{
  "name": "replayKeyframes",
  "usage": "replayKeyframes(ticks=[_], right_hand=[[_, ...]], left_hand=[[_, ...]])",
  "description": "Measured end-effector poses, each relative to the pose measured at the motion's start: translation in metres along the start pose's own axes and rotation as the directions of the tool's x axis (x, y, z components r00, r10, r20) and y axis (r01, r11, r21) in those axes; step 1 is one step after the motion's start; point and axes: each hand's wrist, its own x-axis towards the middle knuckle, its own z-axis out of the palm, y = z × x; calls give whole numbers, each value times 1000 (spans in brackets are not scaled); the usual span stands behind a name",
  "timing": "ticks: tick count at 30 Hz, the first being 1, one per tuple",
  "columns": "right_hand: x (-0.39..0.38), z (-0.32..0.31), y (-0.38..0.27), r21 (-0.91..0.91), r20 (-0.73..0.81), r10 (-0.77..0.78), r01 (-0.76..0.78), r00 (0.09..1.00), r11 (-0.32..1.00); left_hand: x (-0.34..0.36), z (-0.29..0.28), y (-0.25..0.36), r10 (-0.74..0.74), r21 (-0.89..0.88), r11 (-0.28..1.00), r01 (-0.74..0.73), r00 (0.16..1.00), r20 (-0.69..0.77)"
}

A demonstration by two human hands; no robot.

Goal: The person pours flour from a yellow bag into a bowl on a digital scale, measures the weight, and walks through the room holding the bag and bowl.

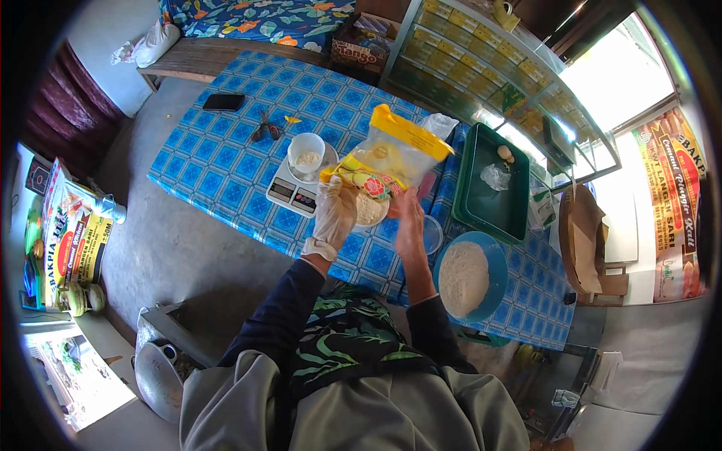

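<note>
My left hand point(337, 209), in a pale thin glove, grips the lower left corner of a clear plastic bag point(391, 154) with yellow ends and a printed floral patch. The bag is tilted above the table. My right hand point(408, 218), bare and slightly blurred, is closed at the bag's lower right edge, its fingertips partly hidden. Beneath the bag, between my hands, a bowl of flour point(370, 213) shows in part. Left of the bag, a white cup point(307, 152) with some pale powder stands on a digital kitchen scale point(292, 193).
Right of my hands are a blue basin of flour point(463, 279), a clear round lid or container point(431, 234) and a green tray point(485, 210). Scissors point(266, 128) and a dark phone point(223, 102) lie on the far left of the blue checked tablecloth point(203, 158). A glass cabinet point(481, 64) stands behind.
</note>
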Motion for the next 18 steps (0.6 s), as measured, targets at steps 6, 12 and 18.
replayKeyframes(ticks=[6, 12, 18], right_hand=[[-7, -6, -4, -127, -207, -124, 99, 971, 987], [-13, 28, -1, -196, -78, -213, 195, 974, 961], [-22, 30, -2, -296, -231, -221, 148, 948, 944]], left_hand=[[-4, -6, 17, 11, -26, 1000, -11, 1000, -4], [-4, -12, 16, -16, -26, 1000, 16, 1000, -24], [9, -11, 35, -134, -43, 990, 133, 991, -28]])
